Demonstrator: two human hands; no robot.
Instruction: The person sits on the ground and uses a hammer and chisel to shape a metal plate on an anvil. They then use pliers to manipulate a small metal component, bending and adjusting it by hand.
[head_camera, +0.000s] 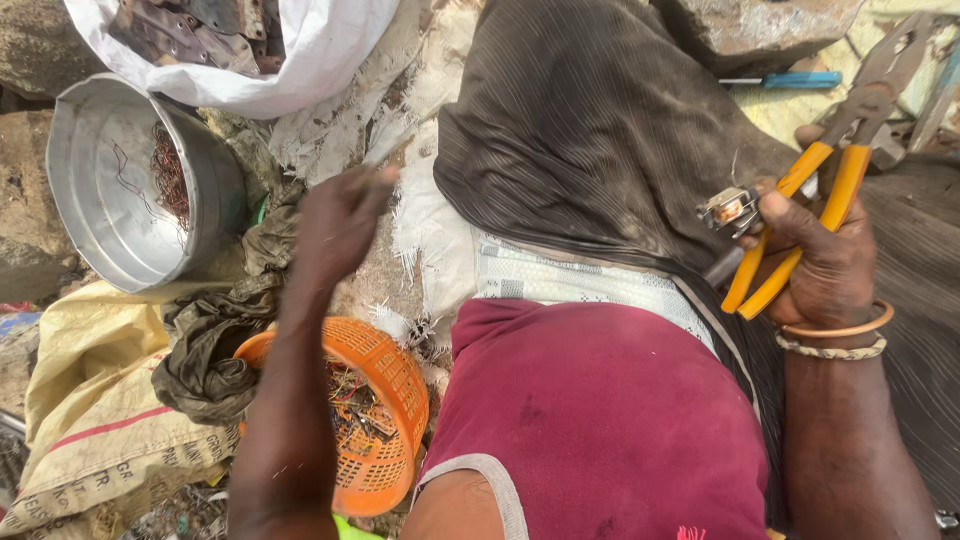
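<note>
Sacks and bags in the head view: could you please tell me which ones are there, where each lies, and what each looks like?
Yellow sack: lower left, lying crumpled on the ground; pale yellow woven plastic with a red stripe and dark print.
White sack: top left, above the metal bowl; white woven plastic, open, with rusty metal pieces inside.
No signs or screens in view.

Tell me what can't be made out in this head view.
- Left hand: motion-blurred; unclear whether its fingers hold anything.
- Orange basket: contents partly hidden by the left forearm.
- Small metal part at the right hand: too small to identify.
- White sack: cut off by the top edge.
</note>
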